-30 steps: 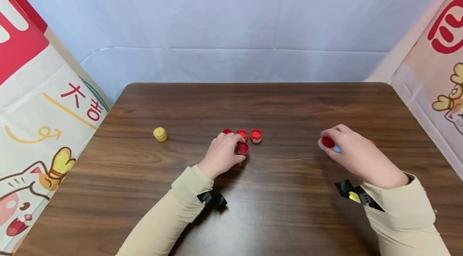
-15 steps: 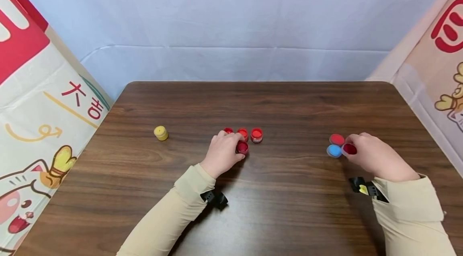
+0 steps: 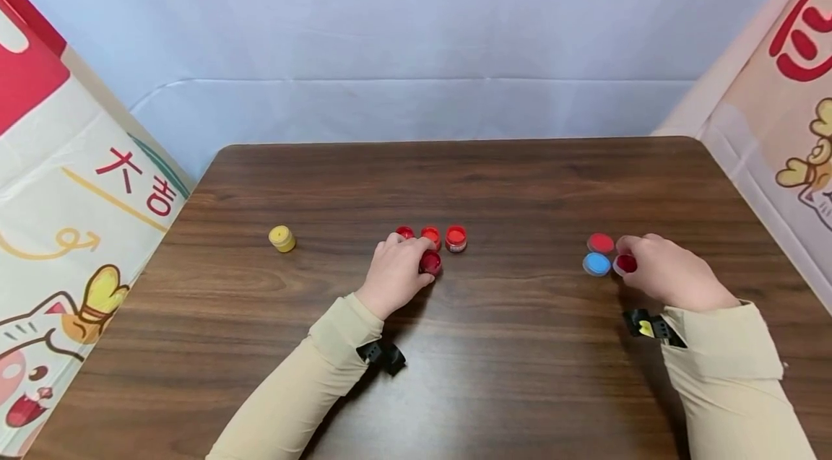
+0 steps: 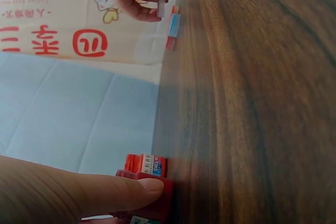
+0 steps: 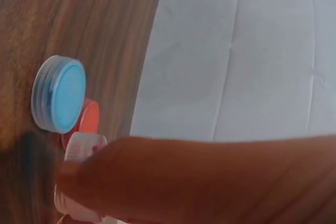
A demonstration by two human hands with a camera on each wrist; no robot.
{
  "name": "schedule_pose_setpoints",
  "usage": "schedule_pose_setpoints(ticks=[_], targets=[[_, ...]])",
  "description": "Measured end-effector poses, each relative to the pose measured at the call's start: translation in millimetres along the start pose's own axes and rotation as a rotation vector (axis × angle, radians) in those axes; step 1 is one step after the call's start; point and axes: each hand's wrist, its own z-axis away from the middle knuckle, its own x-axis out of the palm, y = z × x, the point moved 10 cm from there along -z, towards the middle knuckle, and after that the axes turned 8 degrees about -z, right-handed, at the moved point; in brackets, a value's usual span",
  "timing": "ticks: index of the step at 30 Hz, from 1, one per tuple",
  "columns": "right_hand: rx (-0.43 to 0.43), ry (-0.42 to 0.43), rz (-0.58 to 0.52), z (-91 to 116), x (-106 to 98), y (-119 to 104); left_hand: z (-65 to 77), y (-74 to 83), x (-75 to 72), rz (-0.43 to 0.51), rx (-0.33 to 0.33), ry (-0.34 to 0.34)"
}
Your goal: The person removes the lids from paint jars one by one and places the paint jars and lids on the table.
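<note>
My left hand (image 3: 393,274) grips a small dark red paint jar (image 3: 430,263) at the middle of the table; in the left wrist view the thumb lies along the jar's side (image 4: 161,199). Just behind it stand red paint jars (image 3: 456,238), one partly covered by the fingers. On the right, my right hand (image 3: 672,274) pinches a clear-rimmed lid with a dark red centre (image 3: 625,264). Beside that lid lie a blue lid (image 3: 596,264) and a red lid (image 3: 601,243). The right wrist view shows the held lid (image 5: 84,146) tilted, its far side hidden by the hand.
A yellow paint jar (image 3: 282,238) stands on the left part of the brown wooden table (image 3: 520,373). Pale cloth (image 3: 403,34) hangs behind the far table edge, and printed sheets flank both sides.
My right hand has carried the dark red lid rightward and down beside the blue and red lids, which have come into sight. The left hand keeps its hold on the jar.
</note>
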Motion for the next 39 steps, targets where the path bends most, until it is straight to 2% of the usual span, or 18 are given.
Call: schedule_pose_setpoints(ticks=[8, 15, 18, 20, 23, 26, 28, 31, 33, 36, 39], targets=[[0.026, -0.001, -0.018, -4.4, 3.4, 6.2, -1.2, -1.3, 0.0, -0.018, 0.001, -0.008], [0.089, -0.015, -0.053, -5.5, 6.7, 13.2, -1.6, -2.2, -0.9, -0.022, -0.001, -0.026], [0.099, -0.012, -0.055, -5.2, 7.4, 14.2, 0.2, -1.9, -8.7, -0.025, 0.022, -0.041], [0.102, -0.009, -0.056, -4.8, 8.0, 14.5, 1.4, -6.2, -20.7, -0.025, 0.038, -0.046], [0.103, -0.005, -0.061, -4.5, 9.2, 14.8, 3.2, -31.5, -46.1, -0.006, 0.0, -0.03], [0.101, -0.003, -0.062, -4.7, 10.8, 14.8, 8.3, -79.0, -68.4, 0.025, -0.12, 0.0], [0.102, -0.003, -0.06, -4.7, 11.7, 15.0, 15.2, -114.6, -74.8, 0.027, -0.216, 0.003], [0.103, -0.005, -0.05, -4.3, 12.3, 15.8, 29.6, -159.4, -72.8, 0.009, -0.33, -0.027], [0.105, -0.005, -0.043, -4.2, 11.7, 16.0, 39.2, -179.7, -67.5, -0.006, -0.373, -0.056], [0.111, -0.009, -0.033, -4.1, 10.8, 16.4, 49.8, -197.2, -56.9, -0.017, -0.396, -0.101], [0.121, -0.017, -0.03, -4.1, 10.9, 17.9, 56.5, -206.2, -47.4, -0.017, -0.402, -0.136]])
